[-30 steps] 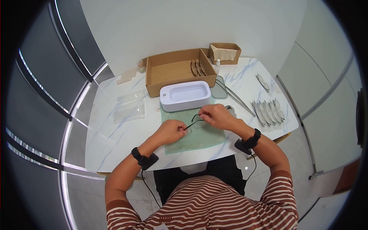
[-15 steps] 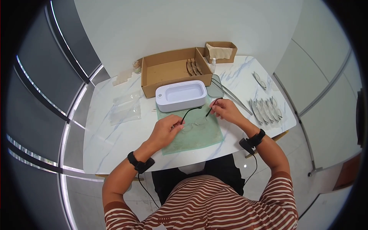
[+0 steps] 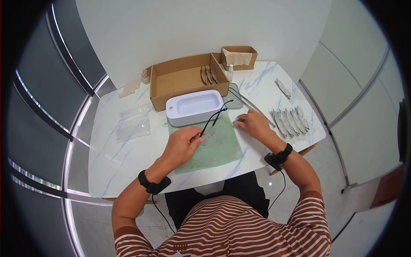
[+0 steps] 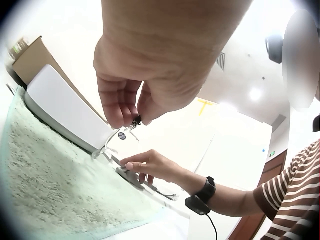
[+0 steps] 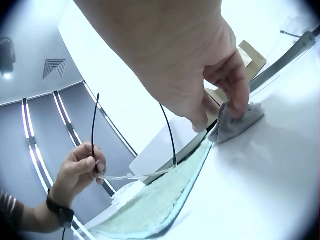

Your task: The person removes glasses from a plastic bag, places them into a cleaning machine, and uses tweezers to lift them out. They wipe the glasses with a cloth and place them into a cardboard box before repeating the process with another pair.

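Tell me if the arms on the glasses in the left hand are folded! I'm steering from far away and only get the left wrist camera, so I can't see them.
Observer: No. In the right wrist view, both black arms of the eyeglasses in the left hand stand unfolded.

Operator: Ooh! And what's the right hand touching? I just see something gray.

Observer: A crumpled gray cloth; the right wrist view shows its folds up close.

Operator: Is anything inside the cardboard box? I only see its outside.

Observer: Yes, in the head view a few other eyeglasses sit at its right end.
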`<state>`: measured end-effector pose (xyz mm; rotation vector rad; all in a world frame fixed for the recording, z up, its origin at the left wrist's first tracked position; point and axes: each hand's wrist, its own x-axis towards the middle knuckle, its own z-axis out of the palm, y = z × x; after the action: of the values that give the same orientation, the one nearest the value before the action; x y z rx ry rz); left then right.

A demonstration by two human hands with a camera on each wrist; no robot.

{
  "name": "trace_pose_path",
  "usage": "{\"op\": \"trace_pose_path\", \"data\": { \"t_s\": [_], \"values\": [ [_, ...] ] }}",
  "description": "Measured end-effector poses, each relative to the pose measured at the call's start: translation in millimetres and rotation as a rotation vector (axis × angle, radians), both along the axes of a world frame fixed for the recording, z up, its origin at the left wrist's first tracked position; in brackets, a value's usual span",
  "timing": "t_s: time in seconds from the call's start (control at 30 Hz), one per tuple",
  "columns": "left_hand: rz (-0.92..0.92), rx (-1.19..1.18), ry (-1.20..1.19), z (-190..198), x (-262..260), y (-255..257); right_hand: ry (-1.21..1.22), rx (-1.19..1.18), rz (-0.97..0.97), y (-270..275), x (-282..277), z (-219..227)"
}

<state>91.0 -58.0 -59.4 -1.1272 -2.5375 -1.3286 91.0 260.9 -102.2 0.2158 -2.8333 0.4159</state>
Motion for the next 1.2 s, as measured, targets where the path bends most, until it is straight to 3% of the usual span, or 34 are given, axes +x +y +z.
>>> {"op": "trace_pose_path", "data": {
  "t_s": [0.23, 0.3, 0.37, 0.43, 0.57, 0.63, 0.7, 1.2],
  "values": [
    [0.001, -0.042, 0.005, -1.0, -1.1, -0.1, -0.094, 0.136, 0.022, 6.3, -13.0, -11.4],
    [0.003, -0.028, -0.028, -1.0, -1.1, -1.7, -0.062, -0.407, 0.131, -6.7, -6.1, -4.0],
    [0.004, -0.016, -0.064, -0.2, -1.2, -1.8, -0.069, -0.437, 0.11, -29.5, 0.5, 9.9],
    [-0.008, 0.091, -0.168, 1.3, 0.4, -0.7, 0.071, -0.463, 0.341, -46.3, 2.9, 14.4],
    [-0.001, 0.104, -0.199, 7.1, 3.0, -0.2, 0.165, -0.278, 0.546, -66.2, 2.5, 14.1],
    [0.009, 0.057, -0.215, 10.4, 3.4, -1.5, 0.123, -0.205, 0.558, -65.9, 0.4, 1.5],
    [0.019, 0.053, -0.203, 9.5, 3.0, -1.6, 0.081, 0.046, 0.541, -64.1, -1.2, -6.2],
    [-0.026, -0.008, -0.167, 14.9, 10.7, 6.5, 0.329, 0.075, 0.255, -51.3, -8.6, 11.8]
  ]
}}
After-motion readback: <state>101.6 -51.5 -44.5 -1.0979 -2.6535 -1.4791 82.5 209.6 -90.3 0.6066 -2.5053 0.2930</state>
